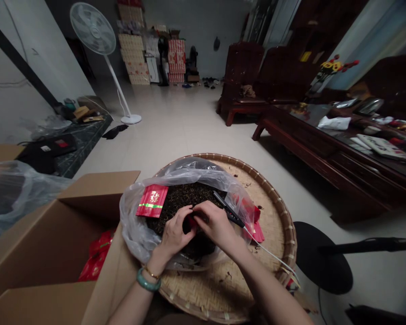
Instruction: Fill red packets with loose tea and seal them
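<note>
My left hand [175,229], with a green bangle at its wrist, is closed with curled fingers on one side of a small red packet [191,221]. My right hand [217,222] pinches the other side; the packet is mostly hidden and dark between the fingers. Both hands are over a clear plastic bag [131,225] filled with dark, twisted dried tea leaves [189,195]. A flat red packet with gold print [153,201] lies at the left on the leaves. Near my right hand, a slim black device [229,210] with a white cord rests across the bag.
The bag stands on a round woven bamboo tray [219,293] with stray leaves. More red packets [257,230] lie at its right. An open cardboard box [47,234] at the left holds red packets. A black round stand base [320,257] sits right; a dark wooden table [297,135] stands beyond.
</note>
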A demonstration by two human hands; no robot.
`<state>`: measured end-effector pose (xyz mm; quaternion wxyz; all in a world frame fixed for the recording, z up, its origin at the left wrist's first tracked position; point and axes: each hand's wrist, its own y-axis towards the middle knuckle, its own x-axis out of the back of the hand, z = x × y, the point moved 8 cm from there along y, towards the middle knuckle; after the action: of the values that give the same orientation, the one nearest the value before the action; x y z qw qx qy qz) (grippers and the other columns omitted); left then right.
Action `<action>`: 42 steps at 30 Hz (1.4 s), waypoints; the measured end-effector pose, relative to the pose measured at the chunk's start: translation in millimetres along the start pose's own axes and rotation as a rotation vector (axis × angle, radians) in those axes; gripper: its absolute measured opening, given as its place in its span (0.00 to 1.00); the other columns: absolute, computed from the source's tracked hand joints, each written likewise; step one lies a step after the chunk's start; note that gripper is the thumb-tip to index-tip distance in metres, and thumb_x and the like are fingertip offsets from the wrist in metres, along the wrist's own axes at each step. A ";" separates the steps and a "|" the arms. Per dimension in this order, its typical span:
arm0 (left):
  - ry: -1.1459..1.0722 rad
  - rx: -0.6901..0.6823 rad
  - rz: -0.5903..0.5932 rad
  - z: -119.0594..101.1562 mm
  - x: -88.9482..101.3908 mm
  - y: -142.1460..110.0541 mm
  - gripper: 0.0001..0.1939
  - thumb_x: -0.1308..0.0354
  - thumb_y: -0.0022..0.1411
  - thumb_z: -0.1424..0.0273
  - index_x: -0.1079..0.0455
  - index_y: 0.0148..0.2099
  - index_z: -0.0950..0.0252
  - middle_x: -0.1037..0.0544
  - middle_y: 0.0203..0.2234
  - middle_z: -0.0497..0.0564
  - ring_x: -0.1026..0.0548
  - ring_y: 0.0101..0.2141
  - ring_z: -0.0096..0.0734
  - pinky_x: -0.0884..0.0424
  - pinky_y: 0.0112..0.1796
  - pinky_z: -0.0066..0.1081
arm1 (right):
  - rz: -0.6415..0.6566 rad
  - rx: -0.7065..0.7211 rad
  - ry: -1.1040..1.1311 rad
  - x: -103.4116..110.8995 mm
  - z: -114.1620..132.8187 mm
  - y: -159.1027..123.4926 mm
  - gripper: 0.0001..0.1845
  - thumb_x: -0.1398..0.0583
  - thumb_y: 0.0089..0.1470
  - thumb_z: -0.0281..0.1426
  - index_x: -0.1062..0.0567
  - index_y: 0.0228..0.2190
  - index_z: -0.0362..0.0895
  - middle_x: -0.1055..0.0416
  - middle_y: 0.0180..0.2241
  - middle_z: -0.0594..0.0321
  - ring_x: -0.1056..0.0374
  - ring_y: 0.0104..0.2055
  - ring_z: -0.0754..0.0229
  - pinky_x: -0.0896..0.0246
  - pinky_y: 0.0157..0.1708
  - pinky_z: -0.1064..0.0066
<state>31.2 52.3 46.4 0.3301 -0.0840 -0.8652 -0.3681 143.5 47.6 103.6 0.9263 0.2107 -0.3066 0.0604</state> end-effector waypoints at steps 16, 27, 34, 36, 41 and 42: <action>-0.017 0.034 0.020 1.7 -0.4 0.2 0.24 0.45 0.55 0.75 0.44 0.54 0.62 0.30 0.49 0.58 0.28 0.49 0.38 0.27 0.46 0.38 | 0.131 -0.013 -0.238 -8.4 1.5 -5.4 0.15 0.47 0.56 0.23 0.29 0.44 0.44 0.34 0.39 0.54 0.37 0.41 0.55 0.33 0.40 0.62; -0.123 0.138 0.124 10.9 -16.4 -8.7 0.36 0.48 0.57 0.77 0.56 0.65 0.63 0.34 0.56 0.59 0.33 0.54 0.39 0.34 0.53 0.42 | 0.170 -0.116 -0.154 -10.5 -17.2 -8.8 0.11 0.43 0.57 0.31 0.28 0.42 0.43 0.32 0.36 0.57 0.32 0.37 0.59 0.34 0.38 0.66; -0.418 0.224 0.151 12.0 -11.5 -1.4 0.40 0.50 0.54 0.80 0.61 0.66 0.63 0.33 0.55 0.59 0.34 0.55 0.38 0.39 0.56 0.44 | 0.135 0.217 -0.255 -1.9 6.9 -4.2 0.10 0.38 0.51 0.31 0.25 0.38 0.47 0.35 0.49 0.54 0.47 0.58 0.48 0.43 0.53 0.51; -0.453 0.238 0.153 13.4 -12.1 -1.5 0.40 0.49 0.54 0.79 0.59 0.66 0.64 0.35 0.57 0.60 0.34 0.55 0.39 0.39 0.56 0.43 | 0.049 0.221 -0.243 1.8 2.0 -3.3 0.03 0.39 0.53 0.29 0.25 0.31 0.45 0.33 0.44 0.54 0.45 0.56 0.49 0.41 0.51 0.52; -0.498 0.446 0.223 29.0 -27.4 -9.7 0.25 0.45 0.56 0.70 0.37 0.57 0.64 0.26 0.49 0.57 0.27 0.47 0.40 0.31 0.49 0.41 | -0.203 0.124 -0.171 18.3 -13.8 -3.1 0.07 0.41 0.54 0.33 0.25 0.27 0.45 0.33 0.38 0.55 0.39 0.46 0.52 0.39 0.45 0.54; -0.544 0.494 0.251 30.9 -31.8 -11.5 0.21 0.45 0.57 0.68 0.33 0.54 0.65 0.23 0.45 0.56 0.25 0.43 0.39 0.29 0.46 0.39 | -0.215 0.108 -0.164 19.5 -16.1 -2.9 0.07 0.41 0.54 0.33 0.24 0.27 0.45 0.32 0.37 0.55 0.39 0.44 0.53 0.39 0.44 0.55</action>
<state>35.5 68.6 3.8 0.1415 -0.2015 -0.9667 -0.0697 168.6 51.6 102.6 0.8866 0.2960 -0.3532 -0.0400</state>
